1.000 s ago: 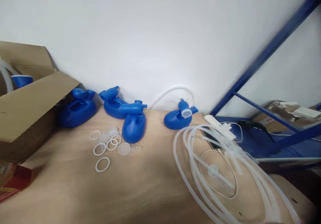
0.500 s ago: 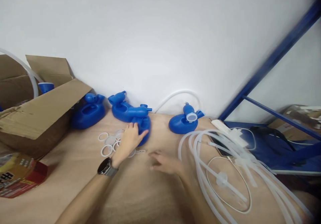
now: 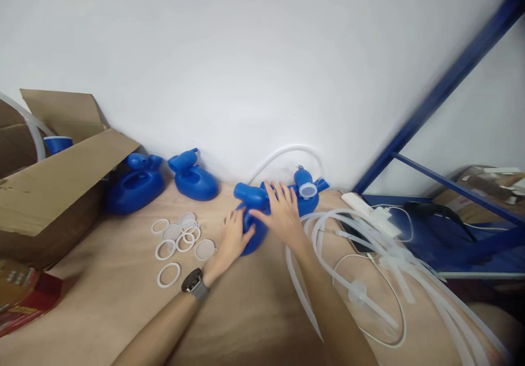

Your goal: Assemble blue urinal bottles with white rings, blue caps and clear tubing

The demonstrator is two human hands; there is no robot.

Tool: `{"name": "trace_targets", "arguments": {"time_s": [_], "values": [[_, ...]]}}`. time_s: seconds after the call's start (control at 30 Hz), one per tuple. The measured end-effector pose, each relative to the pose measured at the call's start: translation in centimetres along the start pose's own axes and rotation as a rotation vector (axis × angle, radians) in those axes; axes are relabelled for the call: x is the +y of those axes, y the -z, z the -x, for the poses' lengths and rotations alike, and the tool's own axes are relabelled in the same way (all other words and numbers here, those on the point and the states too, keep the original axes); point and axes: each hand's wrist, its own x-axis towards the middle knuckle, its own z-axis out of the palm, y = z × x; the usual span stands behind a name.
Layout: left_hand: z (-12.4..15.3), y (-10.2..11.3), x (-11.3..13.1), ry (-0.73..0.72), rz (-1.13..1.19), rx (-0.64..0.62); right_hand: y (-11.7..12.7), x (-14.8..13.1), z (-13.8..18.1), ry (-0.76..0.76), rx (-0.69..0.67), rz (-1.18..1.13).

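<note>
My left hand (image 3: 233,236), with a watch on its wrist, grips the handle side of a blue plastic urinal bottle (image 3: 255,240). The fingers of my right hand (image 3: 284,213) lie over the same bottle's neck and partly hide it. Behind my right hand stands a second blue urinal bottle (image 3: 307,206) with a white ring on its mouth. White rings (image 3: 168,274) and translucent discs (image 3: 204,249) lie loose on the table to the left of my left hand.
Two more blue urinal bottles (image 3: 200,185) (image 3: 133,192) stand along the wall. An open cardboard box (image 3: 61,177) and a red-yellow package (image 3: 28,300) are at left. Coiled clear tubing (image 3: 328,278), a phone (image 3: 356,237) and a white power strip (image 3: 371,213) lie at right, beside a blue metal frame (image 3: 435,98).
My left hand has brought the blue urinal bottle to the right, away from the one behind it. My right hand has risen from the table onto its neck. The view has shifted slightly.
</note>
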Motion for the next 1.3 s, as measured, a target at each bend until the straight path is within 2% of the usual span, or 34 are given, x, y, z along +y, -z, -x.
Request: {"name": "trace_targets", "arguments": {"time_s": [0.1,0.17,0.3,0.4,0.5,0.6,0.63,0.7,0.8,0.9,1.0,1.17,1.23,1.3], "values": [[1.0,0.1,0.6,-0.006,0.017,-0.001,-0.7,-0.4,-2.8,-0.005,-0.171,0.042],[1.3,0.4,0.7,-0.003,0.022,-0.004,-2.0,-1.0,-3.6,0.005,-0.188,0.008],[1.3,0.9,0.4,-0.002,0.029,-0.009,-5.2,-3.0,-3.4,-0.029,-0.063,-0.256],[0.8,1.6,-0.4,-0.003,0.044,-0.010,-6.0,-4.1,-2.5,-0.058,0.052,-0.541],[0.2,3.5,-1.5,-0.015,0.077,-0.012,-4.4,-3.7,-0.6,-0.092,0.127,-0.726],[0.8,7.1,-3.1,-0.020,0.104,-0.016,-1.6,-1.7,2.9,-0.177,0.113,-0.782],[1.6,8.6,-3.9,-0.002,0.096,-0.021,-0.8,-0.9,4.4,-0.204,0.069,-0.804],[3.9,11.6,-6.1,0.053,0.037,-0.120,0.2,0.7,7.6,-0.243,-0.067,-0.853],[8.4,14.8,-10.0,0.067,-0.095,-0.285,0.2,2.3,11.8,-0.354,-0.201,-0.925],[11.8,15.5,-13.0,0.081,-0.167,-0.390,-0.6,2.6,13.9,-0.448,-0.177,-1.000],[13.0,14.8,-14.2,0.058,-0.186,-0.385,-1.3,2.3,14.1,-0.447,-0.169,-1.031],[12.0,15.0,-14.1,0.036,-0.196,-0.405,-1.7,2.7,14.2,-0.448,-0.166,-1.100],[11.2,15.7,-12.9,0.067,-0.168,-0.406,-1.8,2.8,14.4,-0.466,-0.164,-1.093],[10.4,16.2,-10.5,0.090,-0.050,-0.372,-1.8,2.8,14.7,-0.469,-0.186,-1.081]]}}
